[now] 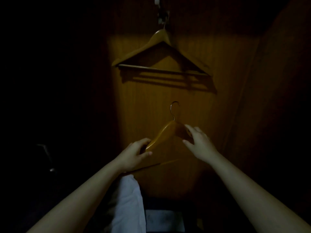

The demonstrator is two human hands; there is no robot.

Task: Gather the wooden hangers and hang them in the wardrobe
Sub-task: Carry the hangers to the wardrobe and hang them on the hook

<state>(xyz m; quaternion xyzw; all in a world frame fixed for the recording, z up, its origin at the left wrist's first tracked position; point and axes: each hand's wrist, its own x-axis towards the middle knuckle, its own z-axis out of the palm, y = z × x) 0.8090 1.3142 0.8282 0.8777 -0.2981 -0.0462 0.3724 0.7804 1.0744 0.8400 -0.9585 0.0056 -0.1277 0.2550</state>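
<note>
A wooden hanger [166, 132] with a metal hook pointing up is held in front of the wardrobe's lit back panel [168, 98]. My left hand [134, 153] grips its left shoulder end. My right hand [198, 142] pinches its right shoulder between thumb and fingers. Its lower bar shows faintly below my left hand. Higher up, another wooden hanger [161, 54] hangs by its hook from a fitting [162, 15] at the top and throws a shadow on the panel.
A white cloth [129, 204] hangs low in the middle, with a pale flat object [163, 219] beside it at the bottom. A dim metal handle [46, 155] shows at the left. Dark wardrobe walls close in on both sides.
</note>
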